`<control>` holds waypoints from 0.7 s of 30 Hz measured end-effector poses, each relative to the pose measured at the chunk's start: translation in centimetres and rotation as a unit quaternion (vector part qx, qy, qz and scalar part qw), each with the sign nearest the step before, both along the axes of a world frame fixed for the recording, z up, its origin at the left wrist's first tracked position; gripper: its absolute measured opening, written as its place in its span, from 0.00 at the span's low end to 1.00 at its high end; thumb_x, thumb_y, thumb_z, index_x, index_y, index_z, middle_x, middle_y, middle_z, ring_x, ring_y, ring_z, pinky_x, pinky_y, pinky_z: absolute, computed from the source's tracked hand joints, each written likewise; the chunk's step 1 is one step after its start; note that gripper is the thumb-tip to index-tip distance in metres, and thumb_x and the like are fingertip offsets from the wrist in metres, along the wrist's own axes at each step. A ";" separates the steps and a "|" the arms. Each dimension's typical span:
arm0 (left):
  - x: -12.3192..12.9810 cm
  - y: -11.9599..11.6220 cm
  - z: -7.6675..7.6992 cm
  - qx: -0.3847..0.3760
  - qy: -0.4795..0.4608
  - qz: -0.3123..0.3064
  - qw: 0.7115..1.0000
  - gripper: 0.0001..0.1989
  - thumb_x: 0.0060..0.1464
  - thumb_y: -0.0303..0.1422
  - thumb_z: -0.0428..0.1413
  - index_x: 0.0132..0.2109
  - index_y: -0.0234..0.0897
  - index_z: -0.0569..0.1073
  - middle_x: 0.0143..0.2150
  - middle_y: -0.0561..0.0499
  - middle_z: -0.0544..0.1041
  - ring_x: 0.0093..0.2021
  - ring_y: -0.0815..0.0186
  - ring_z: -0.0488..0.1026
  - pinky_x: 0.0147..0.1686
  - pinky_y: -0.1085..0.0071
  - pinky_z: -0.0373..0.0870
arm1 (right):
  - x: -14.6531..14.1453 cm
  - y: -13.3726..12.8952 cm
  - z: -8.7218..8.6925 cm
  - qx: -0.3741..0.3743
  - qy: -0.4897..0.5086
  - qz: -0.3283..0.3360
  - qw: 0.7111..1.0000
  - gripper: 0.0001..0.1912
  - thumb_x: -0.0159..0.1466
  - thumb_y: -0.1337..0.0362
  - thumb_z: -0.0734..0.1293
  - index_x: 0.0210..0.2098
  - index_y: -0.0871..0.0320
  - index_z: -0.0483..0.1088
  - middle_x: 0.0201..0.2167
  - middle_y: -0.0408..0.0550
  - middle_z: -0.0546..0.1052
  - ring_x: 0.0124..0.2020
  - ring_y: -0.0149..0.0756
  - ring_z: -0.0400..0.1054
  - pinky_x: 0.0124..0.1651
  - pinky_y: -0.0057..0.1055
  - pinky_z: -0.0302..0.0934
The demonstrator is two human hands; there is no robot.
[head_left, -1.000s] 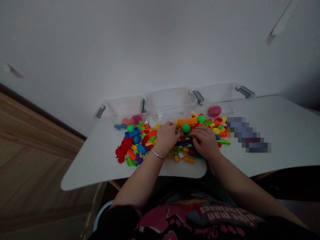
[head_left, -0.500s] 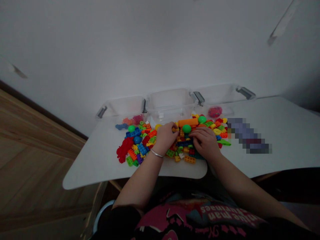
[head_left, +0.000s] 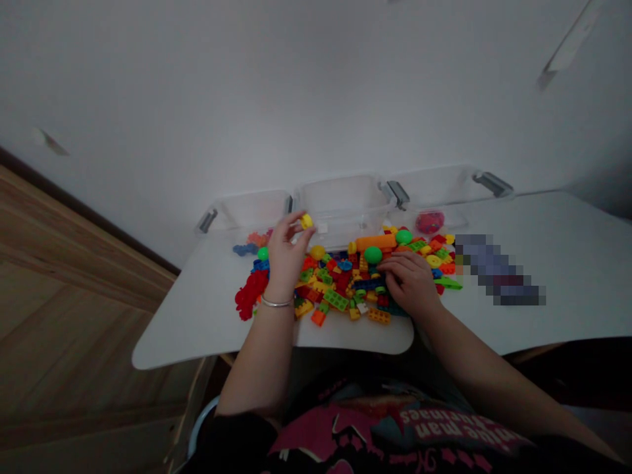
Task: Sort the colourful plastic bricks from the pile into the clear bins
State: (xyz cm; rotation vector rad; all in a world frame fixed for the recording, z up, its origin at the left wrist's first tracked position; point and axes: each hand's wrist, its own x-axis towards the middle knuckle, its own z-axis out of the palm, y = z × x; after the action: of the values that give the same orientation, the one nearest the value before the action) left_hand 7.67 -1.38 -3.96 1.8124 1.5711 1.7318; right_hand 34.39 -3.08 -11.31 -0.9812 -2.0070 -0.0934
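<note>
Left hand (head_left: 288, 253) pinches yellow piece (head_left: 307, 221)

Beyond the white table's (head_left: 355, 338) near edge, the right hand (head_left: 413, 284) curls over the brick pile (head_left: 340, 283) beside a green ball (head_left: 373, 255); its grip cannot be told. The left hand's yellow piece is raised near the middle clear bin (head_left: 343, 227)

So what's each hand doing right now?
Left hand: fingers closed on a small yellow piece.
Right hand: on the pile, grip unclear.
</note>
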 end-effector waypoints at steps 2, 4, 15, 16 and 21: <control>-2.1 0.3 1.4 0.034 -0.029 0.061 0.997 0.17 0.57 0.34 0.57 0.53 0.43 0.71 0.50 0.48 0.76 0.42 0.66 0.77 0.44 0.68 0.76 | 0.0 0.0 -0.1 -0.003 -0.002 -0.002 1.000 0.10 0.61 0.70 0.64 0.35 0.53 0.76 0.37 0.46 0.81 0.46 0.43 0.71 0.55 0.45 0.62; -4.5 1.0 2.6 0.072 -0.054 0.112 0.990 0.16 0.56 0.33 0.57 0.52 0.42 0.70 0.52 0.47 0.74 0.44 0.66 0.77 0.45 0.68 0.76 | 0.0 0.0 -0.1 -0.004 -0.002 -0.002 1.000 0.10 0.62 0.70 0.64 0.35 0.53 0.76 0.37 0.46 0.81 0.46 0.43 0.71 0.55 0.44 0.62; -12.3 4.8 3.1 -0.125 0.017 0.221 0.967 0.16 0.46 0.32 0.61 0.44 0.36 0.73 0.42 0.48 0.77 0.44 0.63 0.75 0.47 0.67 0.72 | 0.0 0.0 0.2 0.011 -0.002 0.001 1.000 0.10 0.62 0.71 0.63 0.34 0.54 0.76 0.37 0.45 0.81 0.45 0.43 0.71 0.55 0.43 0.63; -12.1 4.7 3.3 -0.174 0.062 0.218 0.958 0.16 0.46 0.33 0.61 0.44 0.35 0.74 0.41 0.48 0.78 0.43 0.63 0.76 0.47 0.67 0.72 | 0.0 0.0 0.2 0.013 -0.003 0.000 1.000 0.09 0.62 0.71 0.64 0.34 0.54 0.76 0.37 0.46 0.81 0.45 0.43 0.71 0.55 0.43 0.63; -10.9 4.9 4.4 -0.352 0.217 0.255 0.874 0.13 0.49 0.38 0.58 0.41 0.37 0.77 0.44 0.44 0.80 0.47 0.54 0.76 0.49 0.59 0.69 | 0.0 0.0 0.1 0.014 -0.003 0.002 1.000 0.09 0.62 0.71 0.64 0.35 0.55 0.76 0.37 0.47 0.81 0.45 0.42 0.71 0.55 0.43 0.63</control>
State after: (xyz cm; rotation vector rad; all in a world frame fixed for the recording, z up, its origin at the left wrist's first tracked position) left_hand -3.18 3.52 0.45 1.5179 2.5965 0.6606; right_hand 34.43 -3.04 -11.22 -0.9606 -2.0082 -0.1230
